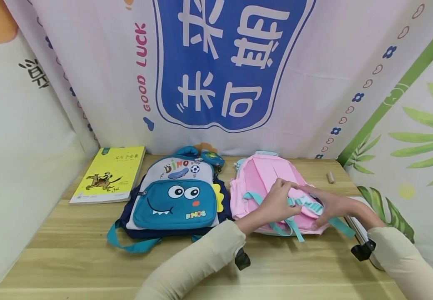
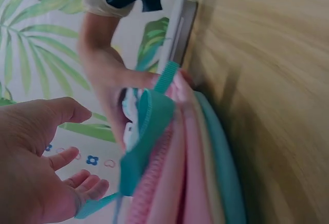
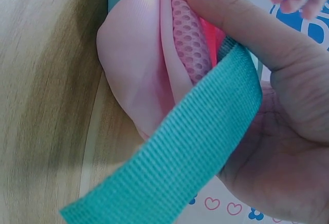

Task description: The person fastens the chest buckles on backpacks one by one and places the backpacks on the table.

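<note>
A pink backpack (image 1: 269,173) with teal webbing lies strap side up on the table (image 1: 100,266). My right hand (image 1: 336,206) grips its padded shoulder strap (image 3: 187,39), the thumb along the mesh edge. A loose teal webbing strap (image 3: 169,142) runs out past that palm. Above the bag's middle is my left hand (image 1: 278,204), its fingers loosely bent with a gap between thumb and fingertips. In the left wrist view, a teal webbing loop (image 2: 146,136) stands beside the left fingers (image 2: 85,180). The right fingertips are partly hidden behind the strap.
To the left lies a blue dinosaur backpack (image 1: 175,204), with a yellow book (image 1: 109,175) farther left. A small tan cylinder (image 1: 330,177) stands toward the back right. Beside the right wrist is a white and grey flat object (image 1: 359,233). Printed cloth walls (image 1: 119,104) border the table.
</note>
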### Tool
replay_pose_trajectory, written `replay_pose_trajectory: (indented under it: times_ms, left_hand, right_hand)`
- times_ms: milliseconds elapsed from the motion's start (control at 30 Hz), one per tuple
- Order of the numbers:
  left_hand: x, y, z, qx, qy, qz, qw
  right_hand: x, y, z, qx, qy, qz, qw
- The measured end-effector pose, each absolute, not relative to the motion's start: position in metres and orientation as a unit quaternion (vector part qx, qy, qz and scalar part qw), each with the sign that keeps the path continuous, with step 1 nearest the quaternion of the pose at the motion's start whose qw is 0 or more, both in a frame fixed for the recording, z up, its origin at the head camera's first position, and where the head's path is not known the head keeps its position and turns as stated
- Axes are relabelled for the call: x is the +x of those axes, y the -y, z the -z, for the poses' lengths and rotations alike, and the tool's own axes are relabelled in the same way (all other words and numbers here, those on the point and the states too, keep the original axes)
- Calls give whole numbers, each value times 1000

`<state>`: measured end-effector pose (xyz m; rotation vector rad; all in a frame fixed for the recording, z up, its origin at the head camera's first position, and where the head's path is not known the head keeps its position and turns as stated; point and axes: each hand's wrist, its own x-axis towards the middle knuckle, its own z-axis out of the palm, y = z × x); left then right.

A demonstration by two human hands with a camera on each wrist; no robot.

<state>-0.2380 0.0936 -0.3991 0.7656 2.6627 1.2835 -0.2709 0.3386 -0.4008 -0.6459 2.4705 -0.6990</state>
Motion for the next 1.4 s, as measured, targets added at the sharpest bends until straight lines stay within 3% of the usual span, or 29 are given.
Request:
replay_pose_trajectory:
  times_ms: [500,1400]
  left_hand:
    - [-259,-95,427,223,-906,-356,46]
    - [-266,-106,436,188,-928,-319,44]
  right_hand:
    - [-272,-341,404,-238,-906,253,240]
    - [-270,-337,399,-242,-898,269,252]
